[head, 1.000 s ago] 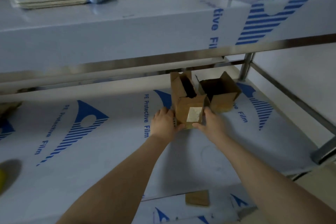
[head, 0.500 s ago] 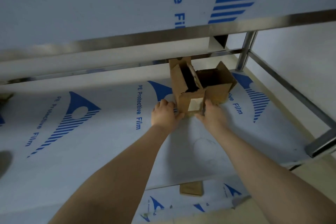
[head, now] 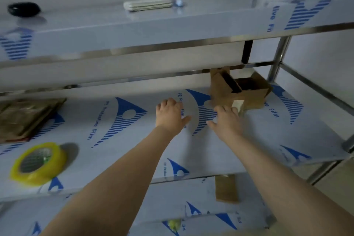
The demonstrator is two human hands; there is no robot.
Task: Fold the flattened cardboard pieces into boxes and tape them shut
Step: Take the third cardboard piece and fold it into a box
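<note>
- Your left hand (head: 169,116) hovers over the film-covered steel shelf (head: 287,140), fingers loosely curled and thumb out, holding nothing.
- Your right hand (head: 228,122) is spread and empty too. Its fingertips reach the front of the nearer brown cardboard box (head: 218,92), by the pale square label (head: 238,104); the blur hides whether they touch it.
- That box stands at the back right of the shelf with its top flaps up and open. It sits tight against a second open brown cardboard box (head: 256,95) on its right.
- Judge both boxes light and hollow. The thin board is probably stiff across each panel, yet quick to buckle if you squeeze the middle of a wall.
- Take hold low down across two opposite walls or at the corners, where the folded bottom should brace them. A pinch on a loose flap will likely only bend it.
- Expect the box to slide on the slick protective film, so steady it with one hand while the other presses the flaps down.
- What looks like a dim stack of flattened brown cardboard pieces (head: 26,117) lies at the far left of the same shelf. Flat sheets like these probably flex, so lift one by a long edge, not a corner.
- Your yellow roll of tape (head: 47,170) lies flat near the front left, well apart from the boxes. It should be firm enough to grip around its outer rim.
</note>
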